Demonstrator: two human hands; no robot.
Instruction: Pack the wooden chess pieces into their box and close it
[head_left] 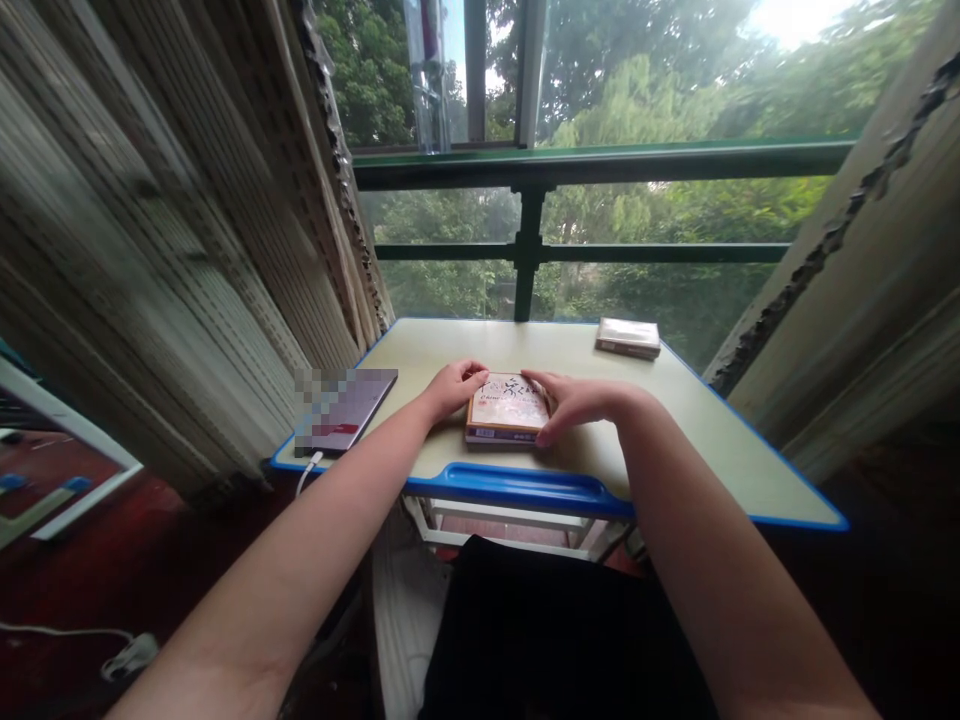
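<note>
A flat printed box (510, 405) lies on the pale desk in front of me, its light cover bearing dark brush-like writing and the word "Chinese". At its back left corner, my left hand (454, 388) rests with bent fingers against the edge. My right hand (574, 400) grips the right side, thumb at the near corner and fingers reaching to the far edge. Both hands touch the box, which sits level on the desk. The left fingertips are partly hidden.
The desk (720, 440) has a blue rim and a blue front tray (517, 484). A second flat box (628, 338) lies at the back right. On the left, a partly blurred grey device (360, 410) has a white cable (306, 472). Curtains (225, 200) and a green railing (615, 163) stand around.
</note>
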